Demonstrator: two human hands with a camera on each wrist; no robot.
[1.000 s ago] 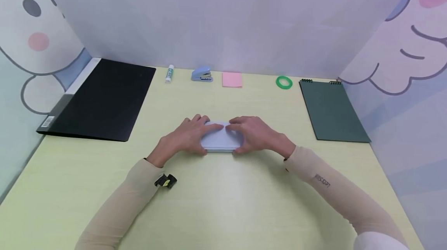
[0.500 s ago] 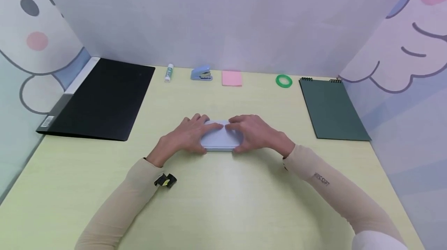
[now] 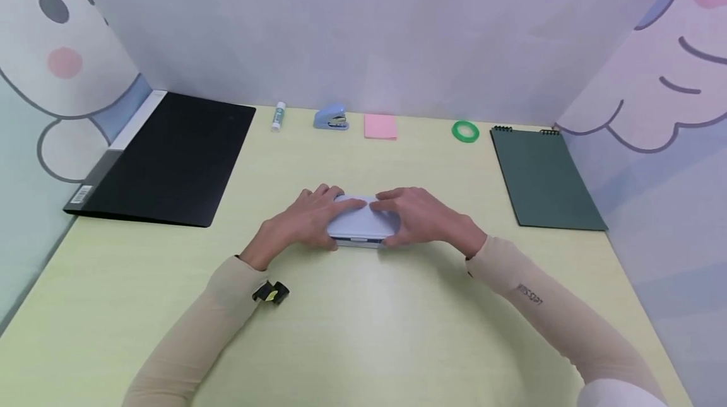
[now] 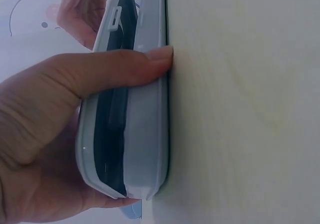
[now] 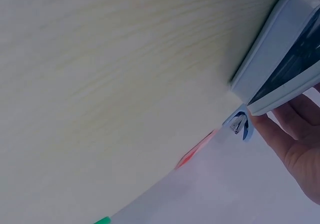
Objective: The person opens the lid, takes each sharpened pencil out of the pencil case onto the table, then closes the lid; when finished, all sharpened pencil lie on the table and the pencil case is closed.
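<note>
A pale plastic pencil case (image 3: 363, 223) lies on the table between both hands. Its lid stands slightly raised along the near side, baring a dark gap beneath the lid edge (image 4: 87, 156); a small clasp (image 4: 115, 18) juts from that edge. My left hand (image 3: 305, 219) grips the left end, its thumb across the near side and its other fingers over the top and far side. From the right end my right hand (image 3: 425, 218) grips it likewise, with the index fingertips of both hands nearly meeting on the lid. The case's contents are hidden.
Along the back are a glue stick (image 3: 278, 117), a blue stapler (image 3: 331, 118), pink sticky notes (image 3: 380, 127) and a green tape roll (image 3: 466, 131). A black folder (image 3: 170, 161) lies left, a dark green spiral pad (image 3: 548, 180) right. Walls (image 3: 363, 28) border the table.
The pencil case's lid has lifted a little along the near side, so a dark gap and the clasp now show. Both hands have kept nearly the same place.
</note>
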